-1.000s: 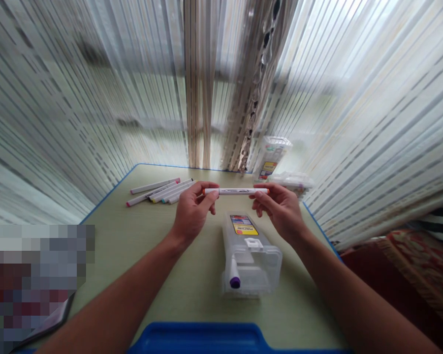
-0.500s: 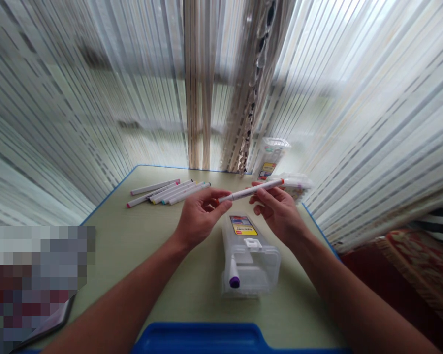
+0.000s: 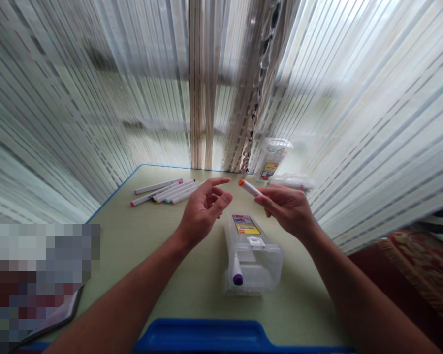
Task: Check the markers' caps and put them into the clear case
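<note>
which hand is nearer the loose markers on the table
Left: the left hand is just right of the loose markers, while the right hand is farther right, holding an orange-tipped marker.

markers point(image 3: 173, 192) left of box point(image 3: 241, 240)

Passage: tabletop point(image 3: 203, 278) strip between left forearm point(image 3: 147, 280) and clear case point(image 3: 248, 232) — slim gap, left hand point(image 3: 203, 209) to orange-ended marker point(image 3: 251, 189). Obstacles: clear case nearer; loose markers point(image 3: 164, 191) beyond left hand; upright case point(image 3: 268, 167) far right.
</note>
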A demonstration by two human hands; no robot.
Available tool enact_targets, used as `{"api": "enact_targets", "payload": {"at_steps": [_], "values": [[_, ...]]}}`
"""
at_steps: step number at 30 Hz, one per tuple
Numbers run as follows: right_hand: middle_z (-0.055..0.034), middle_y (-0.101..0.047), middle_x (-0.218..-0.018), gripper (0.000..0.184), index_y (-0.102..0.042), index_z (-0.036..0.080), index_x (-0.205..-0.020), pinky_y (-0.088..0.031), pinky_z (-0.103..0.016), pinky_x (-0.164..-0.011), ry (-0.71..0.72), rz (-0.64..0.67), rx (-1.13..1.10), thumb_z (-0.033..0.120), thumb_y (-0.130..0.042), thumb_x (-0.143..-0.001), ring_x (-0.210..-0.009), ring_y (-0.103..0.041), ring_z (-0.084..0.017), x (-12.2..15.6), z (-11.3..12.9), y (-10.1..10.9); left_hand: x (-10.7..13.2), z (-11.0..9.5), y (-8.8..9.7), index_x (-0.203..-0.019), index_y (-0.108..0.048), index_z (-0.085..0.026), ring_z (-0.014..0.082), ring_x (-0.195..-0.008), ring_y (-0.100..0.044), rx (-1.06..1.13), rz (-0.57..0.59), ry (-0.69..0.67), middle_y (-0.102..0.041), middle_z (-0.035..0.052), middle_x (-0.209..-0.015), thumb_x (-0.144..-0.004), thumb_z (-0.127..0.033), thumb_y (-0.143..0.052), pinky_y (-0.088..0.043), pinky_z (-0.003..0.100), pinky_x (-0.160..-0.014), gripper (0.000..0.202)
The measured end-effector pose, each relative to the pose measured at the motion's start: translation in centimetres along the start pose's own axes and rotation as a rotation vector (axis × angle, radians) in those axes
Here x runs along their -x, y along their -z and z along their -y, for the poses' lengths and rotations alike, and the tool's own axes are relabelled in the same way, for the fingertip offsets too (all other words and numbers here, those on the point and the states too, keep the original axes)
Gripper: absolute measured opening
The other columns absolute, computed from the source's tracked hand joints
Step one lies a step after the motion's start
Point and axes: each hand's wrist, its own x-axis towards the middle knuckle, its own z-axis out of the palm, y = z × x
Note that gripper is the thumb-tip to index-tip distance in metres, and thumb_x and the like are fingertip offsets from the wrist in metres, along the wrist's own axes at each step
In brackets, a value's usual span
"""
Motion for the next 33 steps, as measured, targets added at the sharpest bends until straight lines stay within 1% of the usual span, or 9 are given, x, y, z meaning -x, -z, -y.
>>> {"api": "enact_targets", "payload": {"at_steps": [2,4,8,10,13,17,20,26,33], "values": [[-0.0009,-0.062,-0.066,0.02,-0.081,0.019,-0.097,-0.041,-0.024,-0.048,0.041,0.096,0.128,0.034,-0.075,-0.085,-0.052,-0.053,-0.009,0.0,0.1,0.0,0.0,0.0,-0.2,-0.128,-0.06,-0.019,0.0069,-0.057,-0.05,0.01,0.034,0.008,-0.057,-0.001,-0.082,-0.086,-0.038,-0.071,-0.043,0.02,-0.05,0.048],[-0.0031,-0.066,-0.073,0.022,-0.081,0.02,-0.102,-0.044,-0.024,-0.052,0.055,0.171,0.182,0.033,-0.072,-0.087,-0.059,-0.057,-0.011,0.0,0.3,0.1,0.1,0.0,-0.3,-0.129,-0.061,-0.021,0.0064,-0.058,-0.05,0.0,0.068,0.009,-0.057,-0.0006,-0.085,-0.085,-0.036,-0.072,-0.042,0.02,-0.049,0.047],[-0.0051,-0.07,-0.081,0.024,-0.079,0.021,-0.109,-0.041,-0.022,-0.049,0.036,0.245,0.153,0.028,-0.068,-0.089,-0.062,-0.058,-0.011,0.1,0.9,0.3,0.2,0.0,-0.6,-0.112,-0.068,-0.018,0.0061,-0.058,-0.051,-0.056,0.093,0.002,-0.06,0.001,-0.086,-0.087,-0.033,-0.07,-0.041,0.019,-0.048,0.03],[-0.0062,-0.071,-0.083,0.025,-0.078,0.019,-0.109,-0.042,-0.023,-0.05,-0.011,0.229,0.047,0.026,-0.07,-0.087,-0.063,-0.059,-0.012,0.2,0.8,0.4,0.2,0.0,-0.6,-0.104,-0.067,-0.015,0.0067,-0.057,-0.052,-0.054,0.052,-0.004,-0.062,0.0012,-0.082,-0.087,-0.032,-0.069,-0.043,0.02,-0.049,0.023],[-0.0055,-0.072,-0.078,0.025,-0.078,0.018,-0.106,-0.045,-0.023,-0.05,-0.111,0.161,-0.147,0.025,-0.074,-0.083,-0.059,-0.059,-0.011,0.2,0.3,0.6,-0.2,-0.2,-0.4,-0.095,-0.063,-0.014,0.008,-0.054,-0.052,0.032,-0.06,-0.004,-0.064,0.0013,-0.077,-0.087,-0.031,-0.067,-0.046,0.022,-0.048,0.019],[-0.0031,-0.07,-0.072,0.025,-0.078,0.018,-0.105,-0.041,-0.022,-0.044,-0.212,0.113,-0.284,0.025,-0.077,-0.08,-0.051,-0.052,-0.008,0.1,-0.6,0.7,-0.6,-0.1,-0.1,-0.089,-0.06,-0.014,0.0087,-0.051,-0.054,0.172,-0.171,0.042,-0.065,0.0012,-0.074,-0.085,-0.029,-0.066,-0.048,0.023,-0.048,0.016],[-0.0042,-0.071,-0.074,0.025,-0.077,0.018,-0.104,-0.041,-0.023,-0.045,-0.266,0.1,-0.39,0.027,-0.076,-0.081,-0.051,-0.052,-0.009,0.0,-1.0,0.4,-0.6,-0.1,0.0,-0.087,-0.06,-0.014,0.0086,-0.05,-0.055,0.223,-0.217,0.067,-0.066,0.0008,-0.072,-0.083,-0.028,-0.067,-0.048,0.023,-0.048,0.016],[-0.0043,-0.07,-0.074,0.022,-0.078,0.018,-0.095,-0.04,-0.025,-0.046,-0.334,0.0,-0.574,0.027,-0.079,-0.075,-0.055,-0.054,-0.011,0.0,-1.0,-0.5,-0.5,0.0,0.0,-0.09,-0.059,-0.014,0.0088,-0.05,-0.056,0.246,-0.249,0.101,-0.067,0.0005,-0.072,-0.079,-0.026,-0.069,-0.048,0.023,-0.049,0.019],[-0.0041,-0.07,-0.072,0.02,-0.079,0.018,-0.092,-0.041,-0.026,-0.049,-0.333,-0.063,-0.593,0.027,-0.08,-0.074,-0.055,-0.055,-0.011,0.0,-1.1,-0.8,-0.6,0.1,0.2,-0.091,-0.062,-0.014,0.0083,-0.051,-0.056,0.197,-0.202,0.115,-0.067,-0.0001,-0.072,-0.076,-0.026,-0.074,-0.048,0.023,-0.049,0.023]]}}
